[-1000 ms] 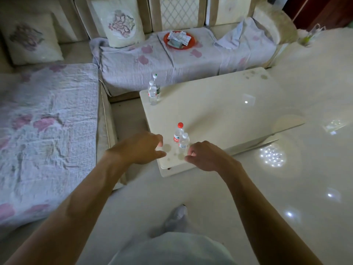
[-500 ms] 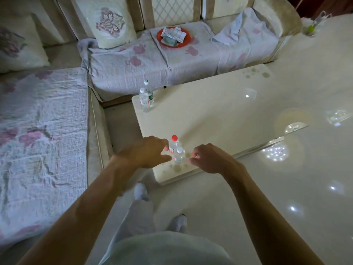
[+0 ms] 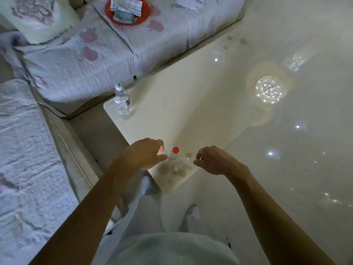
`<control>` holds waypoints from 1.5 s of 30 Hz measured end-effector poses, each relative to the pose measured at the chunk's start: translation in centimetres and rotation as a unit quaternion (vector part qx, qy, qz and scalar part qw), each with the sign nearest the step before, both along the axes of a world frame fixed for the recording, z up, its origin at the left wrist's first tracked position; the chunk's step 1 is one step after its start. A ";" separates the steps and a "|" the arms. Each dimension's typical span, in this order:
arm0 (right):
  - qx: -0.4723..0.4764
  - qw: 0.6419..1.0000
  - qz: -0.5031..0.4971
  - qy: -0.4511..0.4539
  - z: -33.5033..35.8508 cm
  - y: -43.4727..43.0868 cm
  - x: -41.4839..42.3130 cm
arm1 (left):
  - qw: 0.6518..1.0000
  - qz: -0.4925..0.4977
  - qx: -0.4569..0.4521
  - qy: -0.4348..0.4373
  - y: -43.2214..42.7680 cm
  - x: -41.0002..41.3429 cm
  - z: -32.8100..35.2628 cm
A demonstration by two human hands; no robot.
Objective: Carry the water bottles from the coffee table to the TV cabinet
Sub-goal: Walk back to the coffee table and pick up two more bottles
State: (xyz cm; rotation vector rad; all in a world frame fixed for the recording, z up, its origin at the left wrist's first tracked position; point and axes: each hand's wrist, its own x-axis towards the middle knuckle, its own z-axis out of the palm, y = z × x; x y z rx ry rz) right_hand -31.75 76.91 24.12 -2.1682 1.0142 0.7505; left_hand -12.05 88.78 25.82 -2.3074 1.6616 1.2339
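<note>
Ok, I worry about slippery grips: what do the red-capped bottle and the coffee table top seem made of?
Red-capped bottle: thin clear plastic, it seems; the table shows through its body, and the cap is opaque red. Coffee table: cream, hard and glossy, perhaps lacquered board or polished stone; it mirrors a ceiling light as a sharp spot, but the look leaves the material open.

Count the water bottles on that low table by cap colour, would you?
Red-cap bottle: 1
Green-cap bottle: 1
White-cap bottle: 1
Blurred bottle beside the red one, cap colour unclear: 1
Total: 4
</note>
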 end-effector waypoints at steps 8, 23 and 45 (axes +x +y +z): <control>0.031 0.990 -0.132 0.029 -5.1 0.2 0.2 | 0.997 -0.040 0.047 0.039 -3.2 3.4 -7.2; 0.117 0.903 -0.410 -0.053 -24.1 3.0 -3.3 | 0.965 0.204 0.081 0.142 -2.6 -1.0 -24.0; 0.131 0.903 -0.367 -0.180 -36.0 2.1 -2.8 | 0.984 0.077 -0.070 0.147 -6.4 -1.4 -35.6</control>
